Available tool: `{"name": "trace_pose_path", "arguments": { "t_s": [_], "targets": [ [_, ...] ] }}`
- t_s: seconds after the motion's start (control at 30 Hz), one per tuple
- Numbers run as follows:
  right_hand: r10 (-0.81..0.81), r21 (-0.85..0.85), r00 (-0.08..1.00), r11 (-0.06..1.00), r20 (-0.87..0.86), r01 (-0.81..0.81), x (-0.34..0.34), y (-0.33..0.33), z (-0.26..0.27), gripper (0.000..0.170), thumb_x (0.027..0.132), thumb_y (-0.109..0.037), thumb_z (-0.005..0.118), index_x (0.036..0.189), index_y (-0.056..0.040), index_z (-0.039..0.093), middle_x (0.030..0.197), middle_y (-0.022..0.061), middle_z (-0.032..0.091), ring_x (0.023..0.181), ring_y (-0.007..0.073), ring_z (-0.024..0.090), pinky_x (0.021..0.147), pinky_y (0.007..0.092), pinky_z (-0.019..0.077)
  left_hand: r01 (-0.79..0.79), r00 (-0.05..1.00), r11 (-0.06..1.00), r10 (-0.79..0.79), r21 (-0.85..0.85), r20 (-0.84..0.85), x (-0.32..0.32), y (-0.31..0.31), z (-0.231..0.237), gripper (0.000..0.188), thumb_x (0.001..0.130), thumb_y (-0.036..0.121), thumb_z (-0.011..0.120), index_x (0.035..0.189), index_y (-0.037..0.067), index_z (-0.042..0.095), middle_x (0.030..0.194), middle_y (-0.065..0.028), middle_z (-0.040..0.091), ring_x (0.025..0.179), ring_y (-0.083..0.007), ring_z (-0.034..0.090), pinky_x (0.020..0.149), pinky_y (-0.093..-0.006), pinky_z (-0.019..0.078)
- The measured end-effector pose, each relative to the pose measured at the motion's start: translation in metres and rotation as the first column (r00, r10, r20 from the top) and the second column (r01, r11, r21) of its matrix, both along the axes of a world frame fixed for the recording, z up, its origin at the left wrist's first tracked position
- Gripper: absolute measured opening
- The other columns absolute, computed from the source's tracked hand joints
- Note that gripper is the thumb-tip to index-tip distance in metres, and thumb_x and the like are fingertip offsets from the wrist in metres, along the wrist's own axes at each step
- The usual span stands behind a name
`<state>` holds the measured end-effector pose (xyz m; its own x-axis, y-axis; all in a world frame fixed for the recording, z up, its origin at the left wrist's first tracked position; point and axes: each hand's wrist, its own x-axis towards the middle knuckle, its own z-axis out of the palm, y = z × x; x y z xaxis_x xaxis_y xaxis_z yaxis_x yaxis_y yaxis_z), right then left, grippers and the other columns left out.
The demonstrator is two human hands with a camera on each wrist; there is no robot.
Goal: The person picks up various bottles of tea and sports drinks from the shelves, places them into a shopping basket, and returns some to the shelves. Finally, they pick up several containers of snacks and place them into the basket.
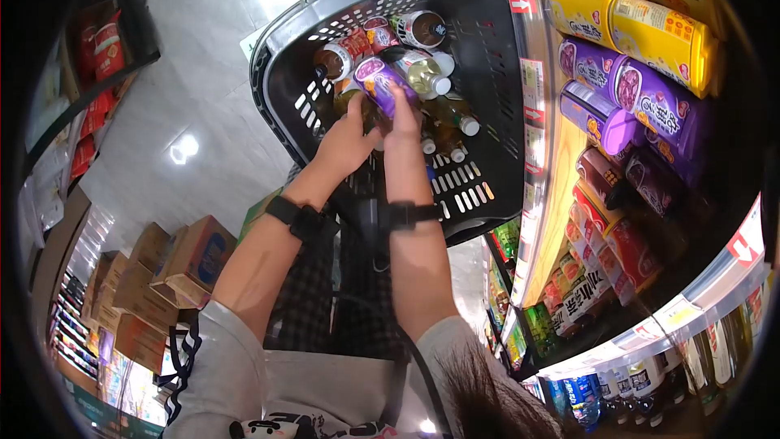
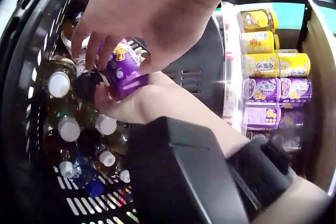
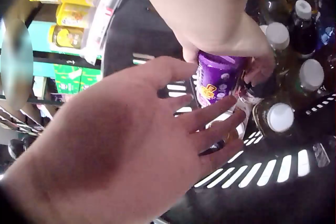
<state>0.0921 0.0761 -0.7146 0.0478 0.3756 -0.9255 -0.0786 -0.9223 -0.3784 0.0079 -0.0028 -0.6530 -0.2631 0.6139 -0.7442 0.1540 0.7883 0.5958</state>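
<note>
A purple printed can (image 1: 379, 81) is held upright-ish inside the black shopping basket (image 1: 280, 73). My right hand (image 1: 404, 126) grips it, thumb along one side and fingers curled round the other, as the right wrist view shows. My left hand (image 3: 136, 124) is beside it with straight, spread fingers, their tips close to the can's lower part. Under and around the can lie several drink bottles, among them a pale bottle (image 1: 424, 79) with a white cap, and a dark-bottomed bottle (image 1: 424, 29). White caps (image 2: 59, 84) face up near the left hand.
To the right, a store shelf carries yellow cans (image 1: 617, 20), purple cans (image 1: 642, 85) and brown cans (image 1: 601, 175) behind a price-label strip (image 1: 532, 89). Cardboard boxes (image 1: 191, 256) stand on the floor at left. Another shelf with red packs (image 1: 101, 53) is at far left.
</note>
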Motion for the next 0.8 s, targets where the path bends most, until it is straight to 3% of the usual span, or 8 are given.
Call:
{"name": "trace_pose_path", "arguments": {
  "t_s": [0.07, 0.23, 0.33, 0.4, 0.53, 0.7, 0.73, 0.8],
  "targets": [
    [0.045, 0.026, 0.999, 0.999, -0.009, -0.045, -0.011, -0.004, -0.028, 0.051, 0.066, -0.035, 0.075, 0.106, -0.0102, 0.056, 0.090, 0.0064, 0.061, 0.075, 0.0172, 0.060, 0.064, 0.0354, 0.0469, 0.017, 1.000, 1.000, -0.017, 0.012, 0.006, -0.010, 0.001, -0.001, 0.065, 0.080, 0.020, 0.057, 0.133, 0.006, 0.022, 0.102, -0.0259, 0.058, 0.095, -0.0404, 0.057, 0.082, -0.0416, 0.0444],
    [0.311, -0.057, 0.879, 0.948, 0.362, -0.312, -0.017, 0.002, -0.046, 0.062, 0.066, -0.045, 0.073, 0.105, 0.0014, 0.058, 0.090, 0.0167, 0.064, 0.079, 0.0271, 0.063, 0.062, 0.0350, 0.0501, -0.016, 1.000, 0.999, 0.016, -0.047, -0.001, -0.025, 0.003, 0.010, 0.061, 0.078, 0.022, 0.056, 0.129, 0.003, 0.028, 0.099, -0.0300, 0.058, 0.095, -0.0436, 0.056, 0.082, -0.0448, 0.0444],
    [0.547, 0.014, 0.645, 0.757, 0.534, -0.654, -0.002, 0.004, -0.065, 0.073, 0.068, -0.060, 0.063, 0.104, 0.0040, 0.059, 0.098, 0.0252, 0.062, 0.093, 0.0375, 0.060, 0.083, 0.0401, 0.0448, 0.002, 1.000, 1.000, -0.002, -0.024, -0.003, -0.027, -0.005, 0.003, 0.061, 0.078, 0.020, 0.057, 0.130, 0.003, 0.029, 0.103, -0.0286, 0.058, 0.097, -0.0403, 0.057, 0.084, -0.0422, 0.0445],
    [0.547, 0.082, 0.691, 0.753, 0.472, -0.653, 0.001, 0.006, -0.079, 0.071, 0.071, -0.059, 0.061, 0.106, 0.0032, 0.058, 0.100, 0.0251, 0.061, 0.095, 0.0373, 0.059, 0.083, 0.0412, 0.0450, 0.047, 0.999, 0.998, -0.047, -0.035, -0.007, -0.027, -0.006, 0.001, 0.060, 0.078, 0.021, 0.057, 0.130, 0.004, 0.032, 0.105, -0.0267, 0.058, 0.099, -0.0389, 0.057, 0.085, -0.0411, 0.0442],
    [0.691, 0.153, 0.508, 0.509, 0.515, -0.847, 0.004, 0.026, -0.057, 0.060, 0.079, -0.044, 0.059, 0.115, 0.0038, 0.053, 0.106, 0.0251, 0.059, 0.101, 0.0375, 0.056, 0.088, 0.0404, 0.0427, 0.101, 0.995, 0.995, -0.101, -0.011, -0.008, -0.024, 0.003, 0.010, 0.048, 0.083, 0.020, 0.055, 0.125, 0.003, 0.039, 0.103, -0.0183, 0.059, 0.097, -0.0313, 0.058, 0.085, -0.0367, 0.0437],
    [0.405, 0.430, 0.662, 0.528, 0.631, -0.732, 0.017, 0.049, 0.031, 0.041, 0.078, -0.020, 0.061, 0.112, 0.0037, 0.054, 0.102, 0.0201, 0.061, 0.091, 0.0312, 0.061, 0.079, 0.0364, 0.0463, 0.003, 1.000, 0.993, -0.006, 0.120, 0.026, -0.010, 0.024, 0.019, 0.041, 0.082, 0.011, 0.055, 0.120, 0.002, 0.043, 0.103, -0.0181, 0.059, 0.099, -0.0296, 0.058, 0.086, -0.0346, 0.0439],
    [0.190, 0.623, 0.770, 0.486, 0.609, -0.612, 0.021, 0.057, 0.060, 0.028, 0.080, -0.012, 0.058, 0.105, 0.0008, 0.057, 0.092, 0.0145, 0.062, 0.079, 0.0255, 0.061, 0.072, 0.0355, 0.0469, -0.014, 0.999, 0.984, 0.009, 0.175, 0.033, -0.006, 0.034, 0.028, 0.041, 0.082, 0.011, 0.055, 0.120, 0.002, 0.043, 0.103, -0.0179, 0.059, 0.098, -0.0292, 0.058, 0.086, -0.0345, 0.0439],
    [-0.079, 0.661, 0.696, 0.403, 0.714, -0.633, 0.026, 0.078, 0.143, 0.020, 0.083, -0.008, 0.056, 0.101, 0.0005, 0.056, 0.091, 0.0097, 0.057, 0.078, 0.0200, 0.055, 0.069, 0.0325, 0.0453, -0.044, 0.998, 0.958, 0.032, 0.282, 0.049, 0.001, 0.054, 0.046, 0.040, 0.083, 0.011, 0.055, 0.119, 0.001, 0.043, 0.103, -0.0177, 0.058, 0.098, -0.0285, 0.058, 0.086, -0.0342, 0.0440]
  ]
}}
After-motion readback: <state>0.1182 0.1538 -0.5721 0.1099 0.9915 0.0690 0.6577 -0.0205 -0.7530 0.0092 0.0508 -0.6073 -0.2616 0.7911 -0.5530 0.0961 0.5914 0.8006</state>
